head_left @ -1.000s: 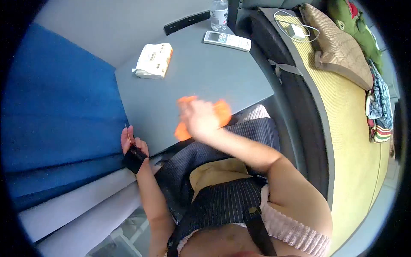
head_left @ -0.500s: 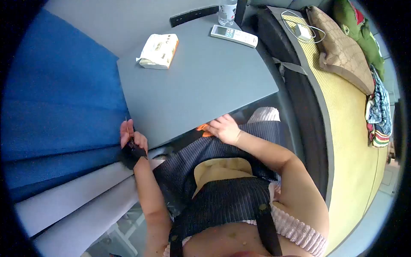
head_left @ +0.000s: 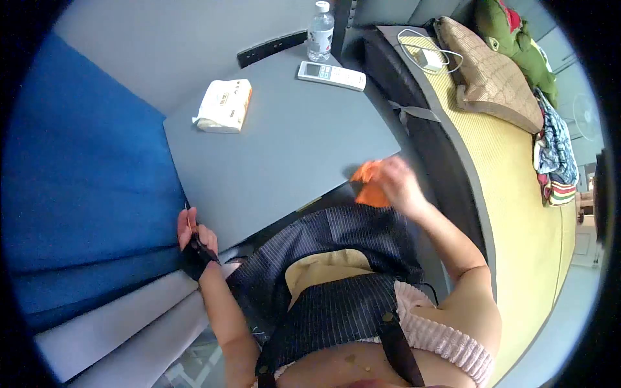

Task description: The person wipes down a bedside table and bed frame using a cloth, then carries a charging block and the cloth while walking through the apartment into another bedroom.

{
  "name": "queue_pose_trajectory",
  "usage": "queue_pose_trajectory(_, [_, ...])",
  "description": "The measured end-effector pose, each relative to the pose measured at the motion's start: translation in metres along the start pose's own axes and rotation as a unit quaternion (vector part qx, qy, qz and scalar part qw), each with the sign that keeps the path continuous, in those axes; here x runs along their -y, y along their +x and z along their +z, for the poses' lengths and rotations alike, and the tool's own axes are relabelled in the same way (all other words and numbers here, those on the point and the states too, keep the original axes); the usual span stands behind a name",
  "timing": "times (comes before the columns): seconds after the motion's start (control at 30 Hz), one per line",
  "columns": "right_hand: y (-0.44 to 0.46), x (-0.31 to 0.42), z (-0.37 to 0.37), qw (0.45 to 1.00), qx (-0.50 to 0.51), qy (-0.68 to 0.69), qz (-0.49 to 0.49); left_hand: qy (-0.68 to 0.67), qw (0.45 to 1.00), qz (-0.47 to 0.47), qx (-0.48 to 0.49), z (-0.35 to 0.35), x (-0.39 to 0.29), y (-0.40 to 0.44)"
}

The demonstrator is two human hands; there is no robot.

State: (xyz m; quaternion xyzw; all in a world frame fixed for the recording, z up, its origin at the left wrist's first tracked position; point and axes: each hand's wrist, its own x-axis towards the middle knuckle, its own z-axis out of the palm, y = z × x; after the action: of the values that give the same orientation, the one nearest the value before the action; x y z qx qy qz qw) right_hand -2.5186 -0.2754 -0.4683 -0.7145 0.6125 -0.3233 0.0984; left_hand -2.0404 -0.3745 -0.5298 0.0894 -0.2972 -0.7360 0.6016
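My right hand (head_left: 399,184), smeared by motion, grips a crumpled orange cloth (head_left: 370,193) at the near right corner of the grey table (head_left: 284,161). Part of the cloth hangs below the table edge. At the table's left edge, beside the blue curtain (head_left: 90,168), my left hand (head_left: 199,236) has its fingers curled around a dark object with a thin pointed end (head_left: 187,205); its kind is unclear. Something black (head_left: 196,257) lies against the palm and wrist.
A tissue pack (head_left: 223,107), a white remote control (head_left: 331,75) and a water bottle (head_left: 320,35) are on the table. To the right, a mat-covered bed (head_left: 511,187) holds a cushion (head_left: 495,81), a white charger with cable (head_left: 428,59), a green plush toy and folded clothes (head_left: 555,155).
My right hand has moved right and up with the orange cloth, from the table's front edge to its near right corner. My left hand stays by the curtain. The view has shifted.
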Motion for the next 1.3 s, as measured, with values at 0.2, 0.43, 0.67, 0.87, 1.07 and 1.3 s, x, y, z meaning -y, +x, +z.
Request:
queue_pose_trajectory(0.2, [0.075, -0.035, 0.014, 0.986, -0.145, -0.066, 0.049, 0.004, 1.0, 0.004, 0.003, 0.002, 0.001, 0.003])
queue_pose_trajectory(0.43, [0.081, 0.111, 0.127, 0.991, 0.122, -0.038, -0.031, 0.028, 0.994, 0.017, -0.104, 0.011, 0.002, 0.002])
queue_pose_trajectory(0.67, [0.059, 0.055, 0.106, 0.986, -0.044, -0.008, -0.163, 0.069, 0.994, 0.024, -0.077, 0.008, -0.001, 0.001])
queue_pose_trajectory(0.87, [0.045, -0.094, 0.003, 0.939, -0.297, -0.04, 0.168, 0.098, 0.992, 0.028, -0.077, -0.002, 0.0, 0.0])
queue_pose_trajectory(1.07, [0.128, -0.263, 0.108, 0.949, -0.183, 0.205, 0.153, 0.109, 0.972, 0.042, -0.203, 0.029, 0.008, 0.005])
queue_pose_trajectory(1.3, [0.272, -0.28, 0.126, 0.841, -0.102, 0.445, 0.291, 0.087, 0.958, 0.081, -0.262, 0.034, 0.008, 0.007])
